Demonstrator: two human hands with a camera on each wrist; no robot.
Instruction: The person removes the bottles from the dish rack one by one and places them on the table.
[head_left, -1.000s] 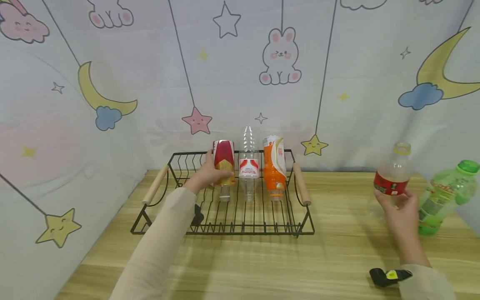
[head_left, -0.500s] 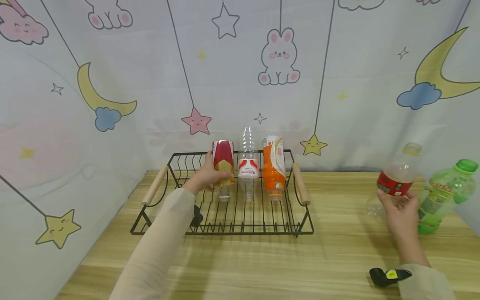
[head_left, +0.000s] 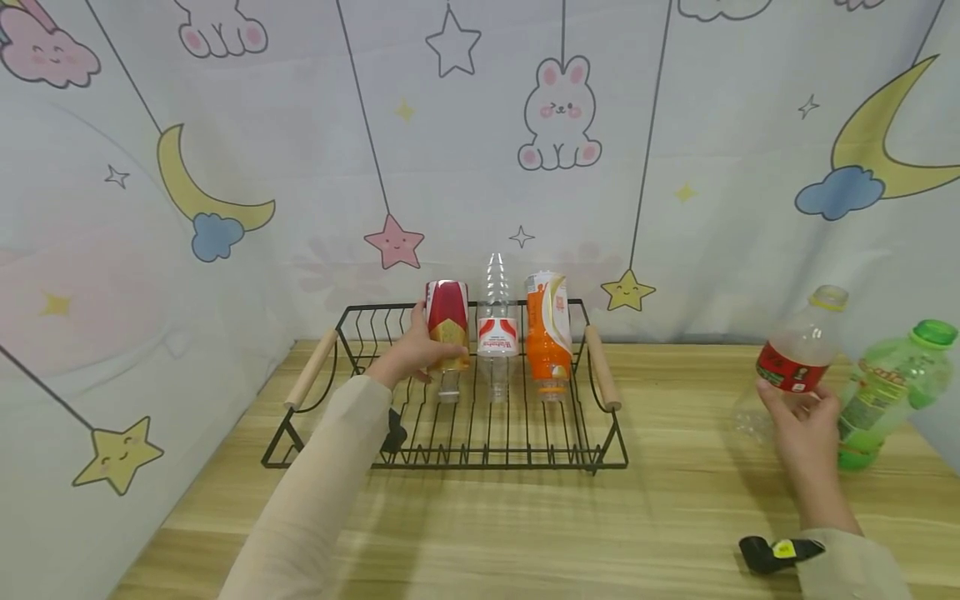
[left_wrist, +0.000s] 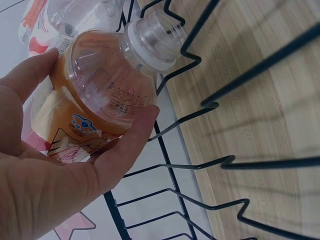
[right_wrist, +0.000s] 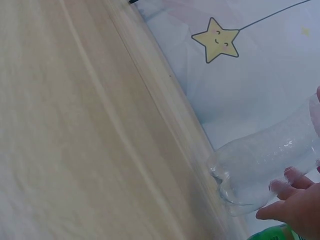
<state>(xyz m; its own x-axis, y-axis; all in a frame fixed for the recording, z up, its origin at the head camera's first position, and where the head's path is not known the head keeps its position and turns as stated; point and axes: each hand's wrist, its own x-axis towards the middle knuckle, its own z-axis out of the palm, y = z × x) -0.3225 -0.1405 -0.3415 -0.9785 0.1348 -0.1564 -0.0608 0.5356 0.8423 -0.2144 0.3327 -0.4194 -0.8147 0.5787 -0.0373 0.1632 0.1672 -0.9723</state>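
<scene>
In the head view my left hand (head_left: 411, 354) grips a bottle with a red and gold label (head_left: 447, 317), neck down in the black wire rack (head_left: 498, 467). Close up in the left wrist view, thumb and fingers curve round this bottle (left_wrist: 107, 95), whose clear neck carries a white ring and no cap. Off to the right, my right hand (head_left: 806, 429) holds a clear bottle with a red label (head_left: 793, 367) round its lower half. It leans with its uncapped, yellow-ringed mouth up and to the right. The right wrist view catches its clear base (right_wrist: 245, 170); whether this touches the table cannot be told.
Beside the gripped bottle, a clear bottle with a red and white label (head_left: 498, 337) and an orange bottle (head_left: 549, 333) stand neck down in the rack. A green bottle (head_left: 873, 392) leans just right of my right hand. Behind the wooden table (head_left: 675, 517) hangs a patterned cloth (head_left: 465, 167).
The red-labelled bottle in my right hand has shifted slightly right and now tilts further that way. My left hand and its bottle stay in place.
</scene>
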